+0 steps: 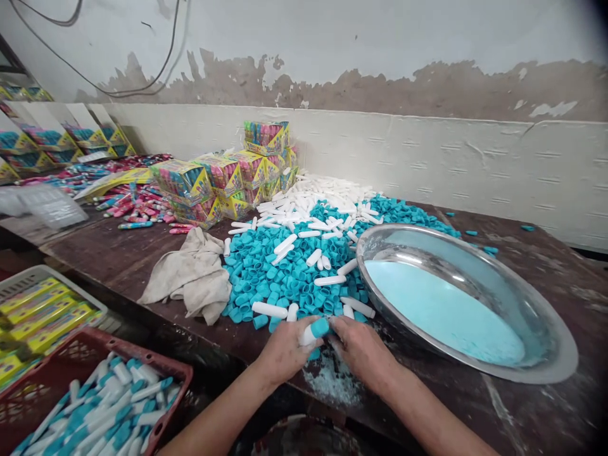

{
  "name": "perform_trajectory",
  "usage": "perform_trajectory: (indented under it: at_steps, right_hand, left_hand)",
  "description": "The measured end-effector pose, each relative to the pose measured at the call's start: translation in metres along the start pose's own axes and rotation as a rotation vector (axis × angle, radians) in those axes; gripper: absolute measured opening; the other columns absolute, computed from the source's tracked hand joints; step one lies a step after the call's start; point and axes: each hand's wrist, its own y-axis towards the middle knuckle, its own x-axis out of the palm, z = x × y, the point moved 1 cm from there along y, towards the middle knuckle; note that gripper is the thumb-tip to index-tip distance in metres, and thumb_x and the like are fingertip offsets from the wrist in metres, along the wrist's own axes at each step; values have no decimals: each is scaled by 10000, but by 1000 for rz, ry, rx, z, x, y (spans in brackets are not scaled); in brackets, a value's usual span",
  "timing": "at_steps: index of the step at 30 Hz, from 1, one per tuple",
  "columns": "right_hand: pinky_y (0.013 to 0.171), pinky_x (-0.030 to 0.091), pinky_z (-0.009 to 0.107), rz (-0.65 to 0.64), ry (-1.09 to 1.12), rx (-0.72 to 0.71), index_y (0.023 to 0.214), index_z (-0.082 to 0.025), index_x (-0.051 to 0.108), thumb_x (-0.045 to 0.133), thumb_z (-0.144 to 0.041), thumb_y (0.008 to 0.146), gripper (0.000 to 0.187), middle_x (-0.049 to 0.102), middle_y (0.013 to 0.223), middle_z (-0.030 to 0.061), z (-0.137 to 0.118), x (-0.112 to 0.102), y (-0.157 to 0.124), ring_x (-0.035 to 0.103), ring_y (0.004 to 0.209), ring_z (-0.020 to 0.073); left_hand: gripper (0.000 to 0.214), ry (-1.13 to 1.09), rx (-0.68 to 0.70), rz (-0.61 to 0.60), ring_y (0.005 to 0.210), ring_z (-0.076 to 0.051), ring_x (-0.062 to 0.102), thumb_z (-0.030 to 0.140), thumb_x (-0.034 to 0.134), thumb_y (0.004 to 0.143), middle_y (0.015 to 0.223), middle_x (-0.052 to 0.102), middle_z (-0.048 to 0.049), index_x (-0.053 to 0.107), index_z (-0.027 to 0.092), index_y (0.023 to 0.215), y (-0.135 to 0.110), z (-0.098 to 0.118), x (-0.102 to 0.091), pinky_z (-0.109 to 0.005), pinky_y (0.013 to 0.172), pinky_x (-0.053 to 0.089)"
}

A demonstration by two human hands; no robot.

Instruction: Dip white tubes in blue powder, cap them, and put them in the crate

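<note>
My left hand (285, 349) is closed round a white tube with a teal cap (314, 330), held at the near edge of the wooden table (118, 259). My right hand (361, 348) lies beside it, fingers curled at the cap end and at the edge of the pile; what it holds is hidden. Just beyond both hands spreads a heap of teal caps (280, 272) with white tubes (313, 202) scattered over and behind it. Right of the hands stands a steel bowl (546, 329) holding pale blue powder (437, 310).
A crumpled grey cloth (194, 272) lies left of the caps. A red crate (166, 367) at bottom left holds capped tubes. Colourful boxes (223, 174) are stacked at the back, loose coloured tubes (137, 206) beside them. A grey crate (28, 278) holds yellow packs. Powder is spilled near the hands.
</note>
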Motion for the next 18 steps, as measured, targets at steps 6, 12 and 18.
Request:
perform_trajectory:
  at_steps: [6, 12, 18]
  right_hand:
    - [743, 436, 297, 222, 262, -131, 1007, -175, 555, 401, -172, 852, 218, 580, 920, 97, -6, 1, -25, 555, 858, 201]
    - [601, 427, 255, 210, 682, 50, 813, -188, 534, 467, -291, 838, 125, 576, 684, 14, 7, -2, -36, 548, 629, 152]
    - [417, 335, 207, 1, 1175, 181, 847, -182, 479, 556, -393, 775, 235, 508, 539, -62, 15, -13, -41, 443, 385, 77]
  left_hand:
    - [409, -486, -86, -123, 534, -92, 407, 423, 619, 675, 589, 494, 38, 602, 114, 942, 4, -15, 16, -203, 530, 330]
    - [242, -86, -35, -57, 674, -140, 524, 341, 593, 727, 730, 610, 5, 630, 163, 886, -2, -4, 8, -222, 632, 385]
    - [288, 556, -18, -119, 844, -212, 602, 193, 486, 758, 907, 660, -22, 562, 248, 1030, -11, 1, 8, -264, 705, 431]
